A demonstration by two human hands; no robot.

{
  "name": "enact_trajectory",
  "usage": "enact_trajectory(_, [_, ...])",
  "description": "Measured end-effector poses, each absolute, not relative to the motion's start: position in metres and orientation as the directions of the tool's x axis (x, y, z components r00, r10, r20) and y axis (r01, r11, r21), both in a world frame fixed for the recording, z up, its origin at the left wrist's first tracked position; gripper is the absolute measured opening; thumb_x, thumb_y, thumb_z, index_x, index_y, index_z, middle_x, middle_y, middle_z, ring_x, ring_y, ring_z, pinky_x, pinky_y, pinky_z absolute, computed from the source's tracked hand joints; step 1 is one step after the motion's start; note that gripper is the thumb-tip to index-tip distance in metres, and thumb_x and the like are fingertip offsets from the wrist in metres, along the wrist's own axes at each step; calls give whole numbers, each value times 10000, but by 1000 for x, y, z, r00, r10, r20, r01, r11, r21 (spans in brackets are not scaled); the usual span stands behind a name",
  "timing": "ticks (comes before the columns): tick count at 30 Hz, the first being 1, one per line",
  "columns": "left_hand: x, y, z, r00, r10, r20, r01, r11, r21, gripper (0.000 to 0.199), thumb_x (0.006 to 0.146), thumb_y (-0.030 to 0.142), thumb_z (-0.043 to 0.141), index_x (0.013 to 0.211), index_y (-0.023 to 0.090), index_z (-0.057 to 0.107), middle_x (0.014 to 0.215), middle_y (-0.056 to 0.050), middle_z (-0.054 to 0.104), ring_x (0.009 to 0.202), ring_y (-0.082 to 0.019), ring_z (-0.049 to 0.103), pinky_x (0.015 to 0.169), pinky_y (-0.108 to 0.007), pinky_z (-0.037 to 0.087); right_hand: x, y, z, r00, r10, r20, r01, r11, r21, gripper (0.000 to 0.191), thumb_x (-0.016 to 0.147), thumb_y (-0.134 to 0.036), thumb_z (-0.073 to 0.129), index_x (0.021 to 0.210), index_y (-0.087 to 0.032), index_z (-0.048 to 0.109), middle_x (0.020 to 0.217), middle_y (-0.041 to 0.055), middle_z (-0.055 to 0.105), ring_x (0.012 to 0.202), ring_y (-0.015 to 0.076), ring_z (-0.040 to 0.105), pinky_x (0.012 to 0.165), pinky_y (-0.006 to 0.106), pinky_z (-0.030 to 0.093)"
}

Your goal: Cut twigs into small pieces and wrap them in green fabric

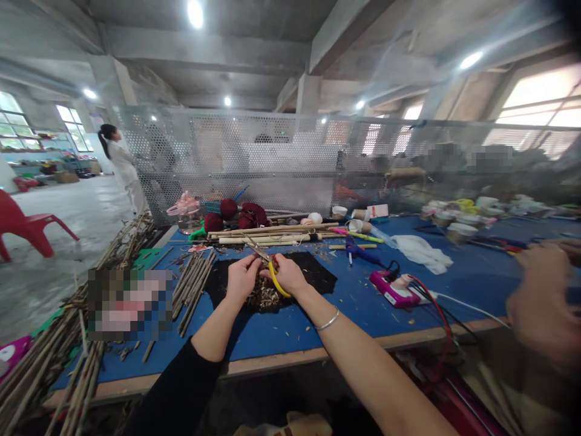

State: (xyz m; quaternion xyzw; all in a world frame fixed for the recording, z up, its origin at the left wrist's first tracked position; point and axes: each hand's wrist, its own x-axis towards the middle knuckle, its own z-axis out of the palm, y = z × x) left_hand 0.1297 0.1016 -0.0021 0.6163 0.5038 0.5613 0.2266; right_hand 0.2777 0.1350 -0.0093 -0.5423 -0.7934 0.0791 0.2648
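My right hand (290,275) is closed around a pair of scissors with yellow handles (277,282). Their metal blades (258,249) point up and away to the left. Close beside the blades, my left hand (242,278) has its fingers pinched together; whatever it holds is too small to make out. Both hands are over a black cloth (313,269), on which a heap of brown and pale plant clippings (263,295) lies. Left of the cloth is a row of cut brown sticks (196,281).
Long twigs (49,339) line the left edge of the blue table (290,333). Bamboo rods (272,238) and dark red yarn balls (228,209) lie behind the cloth. To the right are a blue glue gun (361,251), a purple power strip (396,289) and another person's hand (542,297).
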Motion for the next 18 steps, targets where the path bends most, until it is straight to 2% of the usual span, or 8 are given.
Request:
enact_trajectory(12, [128, 101, -1, -112, 865, 490, 351, -427, 834, 273, 774, 349, 515, 785, 141, 692, 641, 1, 638, 611, -132, 535, 620, -212, 423, 280, 140, -14, -267, 897, 352, 818, 404, -409, 387, 746, -574, 562, 808, -195, 515, 716, 38, 615, 636, 153, 579, 545, 215, 318])
enact_trajectory(18, [128, 106, -8, -81, 900, 429, 257, -397, 881, 290, 803, 368, 473, 813, 147, 661, 648, -1, 624, 539, -106, 508, 514, -192, 409, 281, 142, -16, -290, 884, 366, 797, 435, -419, 389, 775, -583, 511, 773, -194, 511, 674, 24, 597, 595, 136, 544, 529, 210, 305])
